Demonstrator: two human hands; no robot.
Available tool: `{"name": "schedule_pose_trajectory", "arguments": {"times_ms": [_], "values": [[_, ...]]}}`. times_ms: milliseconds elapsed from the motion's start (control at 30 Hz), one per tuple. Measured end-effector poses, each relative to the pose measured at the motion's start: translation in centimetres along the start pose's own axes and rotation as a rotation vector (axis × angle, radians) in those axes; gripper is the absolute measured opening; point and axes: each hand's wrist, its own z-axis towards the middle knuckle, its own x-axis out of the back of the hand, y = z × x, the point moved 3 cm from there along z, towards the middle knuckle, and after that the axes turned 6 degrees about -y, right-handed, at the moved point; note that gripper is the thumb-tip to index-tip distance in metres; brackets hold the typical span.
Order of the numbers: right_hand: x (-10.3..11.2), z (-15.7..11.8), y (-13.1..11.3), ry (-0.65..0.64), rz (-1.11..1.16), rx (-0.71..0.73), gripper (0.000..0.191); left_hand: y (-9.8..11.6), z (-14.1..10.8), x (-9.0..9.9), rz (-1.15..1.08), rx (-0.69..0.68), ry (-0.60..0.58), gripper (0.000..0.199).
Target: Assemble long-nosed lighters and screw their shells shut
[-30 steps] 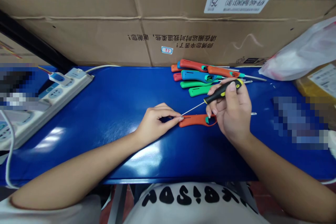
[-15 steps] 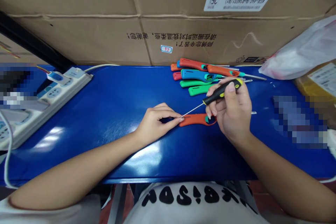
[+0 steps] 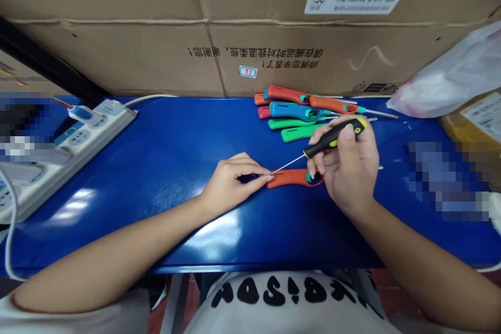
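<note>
My right hand (image 3: 350,167) grips the black and yellow handle of a screwdriver (image 3: 332,138), which slants down to the left. Its thin metal shaft ends at the fingertips of my left hand (image 3: 235,182). There the left thumb and forefinger are pinched together beside the butt end of an orange long-necked lighter (image 3: 287,178). Whatever lies between them is too small to make out. The lighter rests on the blue tabletop with its green trigger toward the right. Part of its neck is hidden behind my right hand; the metal tip shows beyond.
Several lighters, among them a blue one (image 3: 291,110) and a green one (image 3: 299,133), lie piled by the cardboard box (image 3: 156,57). A white power strip (image 3: 84,138) runs along the left. At right are a plastic bag (image 3: 450,78) and a blurred object (image 3: 446,180).
The screwdriver handle and my right hand have shifted very slightly to the right. My left hand and the orange lighter stay almost where they were.
</note>
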Motion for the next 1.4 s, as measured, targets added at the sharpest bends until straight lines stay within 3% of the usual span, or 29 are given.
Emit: {"name": "schedule_pose_trajectory", "arguments": {"times_ms": [400, 900, 1067, 1233, 1400], "values": [[0.0, -0.1, 0.1, -0.02, 0.002, -0.018, 0.018, 0.0, -0.1, -0.1, 0.001, -0.006, -0.011, 0.009], [-0.5, -0.2, -1.1, -0.249, -0.031, -0.019, 0.027, 0.5, 0.1, -0.1, 0.016, -0.037, -0.06, 0.01], [-0.7, 0.8, -2.4, -0.189, -0.078, 0.094, 0.023, -0.1, 0.1, -0.3, 0.116, 0.008, -0.096, 0.046], [-1.7, 1.0, -2.9, -0.34, -0.221, 0.165, 0.019, -1.0, -0.2, -0.9, 0.174, 0.042, -0.209, 0.043], [-2.1, 0.4, -2.5, -0.426, -0.278, 0.164, 0.019, -1.2, -0.3, -1.0, 0.186, 0.043, -0.231, 0.035]]}}
